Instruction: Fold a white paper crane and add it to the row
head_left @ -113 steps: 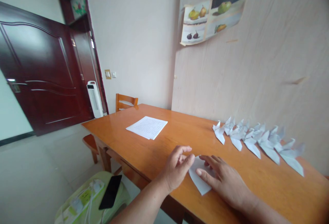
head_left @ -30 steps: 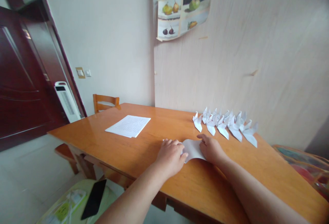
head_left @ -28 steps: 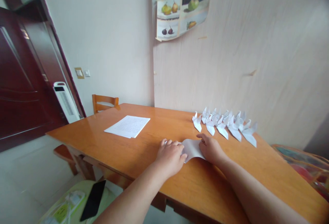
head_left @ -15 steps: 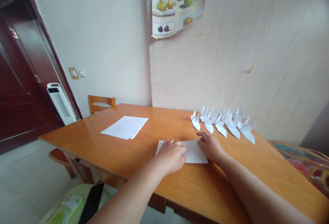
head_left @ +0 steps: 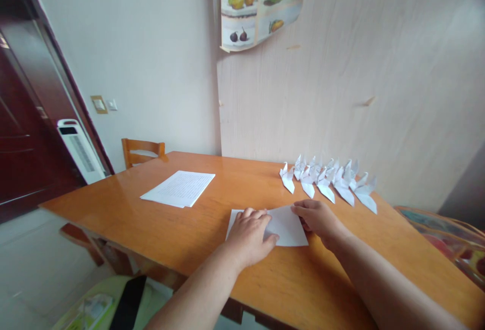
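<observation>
A white sheet of paper (head_left: 290, 229) lies on the wooden table in front of me, its right part raised slightly. My left hand (head_left: 252, 234) rests flat on the left part of the sheet, fingers stretched out and thumb apart. At the sheet's upper right edge, my right hand (head_left: 320, 221) pinches the paper between thumb and fingers. Some of the right fingers are hidden behind the sheet. Beyond my right hand stand several folded paper birds (head_left: 326, 186) in rows.
On the left of the wooden table (head_left: 212, 229) lies a stack of written sheets (head_left: 180, 188). A wooden chair (head_left: 142, 149) stands at the far side. Below the near edge, a green stool (head_left: 106, 289) bears a dark flat object (head_left: 129, 302). Fruit pictures (head_left: 261, 9) hang on the wall.
My right hand has closed on the sheet's right edge. My left hand has spread its thumb and stays on the paper. The camera view has shifted slightly.
</observation>
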### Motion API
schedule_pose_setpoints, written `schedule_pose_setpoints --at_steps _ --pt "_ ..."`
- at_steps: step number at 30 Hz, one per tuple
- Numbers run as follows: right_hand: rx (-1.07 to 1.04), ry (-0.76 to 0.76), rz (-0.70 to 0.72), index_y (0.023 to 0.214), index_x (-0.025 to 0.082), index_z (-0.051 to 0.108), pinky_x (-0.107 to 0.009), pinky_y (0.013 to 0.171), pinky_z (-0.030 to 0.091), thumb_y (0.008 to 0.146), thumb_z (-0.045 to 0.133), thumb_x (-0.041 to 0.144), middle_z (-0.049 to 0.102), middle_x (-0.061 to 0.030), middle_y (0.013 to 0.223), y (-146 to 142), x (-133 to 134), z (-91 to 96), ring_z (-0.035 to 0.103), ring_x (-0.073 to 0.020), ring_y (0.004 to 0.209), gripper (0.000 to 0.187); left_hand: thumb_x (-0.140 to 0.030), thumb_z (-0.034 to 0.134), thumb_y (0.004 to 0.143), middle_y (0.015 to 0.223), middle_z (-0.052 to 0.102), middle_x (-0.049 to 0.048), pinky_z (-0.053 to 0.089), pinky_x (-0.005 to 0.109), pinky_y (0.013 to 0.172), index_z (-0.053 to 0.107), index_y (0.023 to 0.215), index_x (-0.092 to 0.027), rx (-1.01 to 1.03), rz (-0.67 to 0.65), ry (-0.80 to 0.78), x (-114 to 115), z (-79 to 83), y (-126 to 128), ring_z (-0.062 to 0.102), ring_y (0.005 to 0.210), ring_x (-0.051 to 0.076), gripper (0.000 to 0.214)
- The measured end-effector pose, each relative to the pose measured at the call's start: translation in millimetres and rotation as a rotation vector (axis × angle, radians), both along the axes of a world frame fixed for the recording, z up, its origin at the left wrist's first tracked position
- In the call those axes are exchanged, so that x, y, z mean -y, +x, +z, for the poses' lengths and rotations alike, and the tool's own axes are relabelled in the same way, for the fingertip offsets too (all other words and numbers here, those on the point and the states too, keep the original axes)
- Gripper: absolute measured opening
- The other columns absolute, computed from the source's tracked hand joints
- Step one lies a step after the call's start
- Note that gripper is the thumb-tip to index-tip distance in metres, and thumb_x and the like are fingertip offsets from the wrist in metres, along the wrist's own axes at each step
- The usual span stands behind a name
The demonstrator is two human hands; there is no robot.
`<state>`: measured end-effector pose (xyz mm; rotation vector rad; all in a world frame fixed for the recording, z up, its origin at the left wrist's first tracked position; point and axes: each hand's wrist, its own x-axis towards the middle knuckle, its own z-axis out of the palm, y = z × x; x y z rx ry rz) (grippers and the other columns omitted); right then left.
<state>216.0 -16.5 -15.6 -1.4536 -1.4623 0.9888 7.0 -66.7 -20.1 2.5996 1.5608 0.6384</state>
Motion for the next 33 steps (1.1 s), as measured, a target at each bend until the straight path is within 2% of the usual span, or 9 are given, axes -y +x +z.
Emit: schedule_pose_setpoints --at_steps 4,9,12,15,18,22,33 --pt "0.097 0.100 0.007 0.078 0.020 0.071 -0.027 0.057 0.043 0.076 0.063 0.035 0.069 -0.0030 0.070 -2 2 0.4 0.061 -0.0188 0.064 0.018 -0.050 0.053 0.087 0.137 0.057 0.0065 0.037 0.046 0.101 0.058 0.126 -0.025 0.008 0.013 -0.024 1 1.2 1 0.047 0.122 0.031 0.046" --pt "0.483 0.344 0.085 0.091 0.026 0.073 -0.028 0.070 0.045 0.086 0.053 0.031 0.074 -0.0027 0.088 -13 20 7.6 0.067 -0.0208 0.079 0.021 -0.049 0.058 0.084 0.124 0.064 0.0068 0.040 0.044 0.095 0.057 0.124 -0.026 0.051 0.020 -0.052 -1 0.3 0 0.051 0.115 0.031 0.046" --pt "0.646 0.391 0.146 0.097 0.026 0.072 -0.028 0.073 0.044 0.091 0.050 0.029 0.074 -0.0032 0.093 -21 36 14.0 0.067 -0.0207 0.086 0.023 -0.049 0.061 0.079 0.129 0.062 0.0077 0.039 0.046 0.097 0.046 0.137 -0.026 0.098 0.047 -0.088 -4 -2.3 -1 0.050 0.118 0.033 0.064" --pt "0.768 0.465 0.208 0.093 0.025 0.071 -0.028 0.073 0.042 0.093 0.048 0.025 0.073 -0.0036 0.089 -27 46 17.7 0.065 -0.0202 0.086 0.023 -0.052 0.063 0.075 0.136 0.057 0.0122 0.037 0.048 0.099 0.031 0.148 -0.023 0.125 0.088 -0.149 -7 -3.7 -3 0.048 0.122 0.037 0.086" --pt "0.834 0.515 0.254 0.087 0.025 0.069 -0.028 0.072 0.041 0.094 0.048 0.023 0.072 -0.0028 0.085 -30 49 16.8 0.064 -0.0194 0.082 0.022 -0.045 0.063 0.073 0.136 0.056 0.0137 0.037 0.048 0.101 0.024 0.151 -0.019 0.155 0.102 -0.197 -9 -3.1 -4 0.047 0.125 0.037 0.091" --pt "0.876 0.545 0.284 0.085 0.025 0.067 -0.028 0.073 0.039 0.093 0.049 0.023 0.071 -0.0023 0.084 -33 52 13.2 0.062 -0.0194 0.082 0.020 -0.031 0.057 0.072 0.138 0.057 0.0106 0.038 0.044 0.103 0.028 0.149 -0.019 0.206 0.101 -0.228 -9 0.0 -5 0.048 0.126 0.034 0.083" --pt "0.935 0.541 0.364 0.082 0.023 0.068 -0.029 0.075 0.038 0.090 0.050 0.014 0.069 -0.0020 0.080 -37 64 13.6 0.061 -0.0191 0.083 0.022 -0.031 0.054 0.075 0.139 0.056 0.0101 0.038 0.042 0.106 0.036 0.144 -0.018 0.228 0.135 -0.284 -6 8.3 -5 0.049 0.128 0.031 0.073"
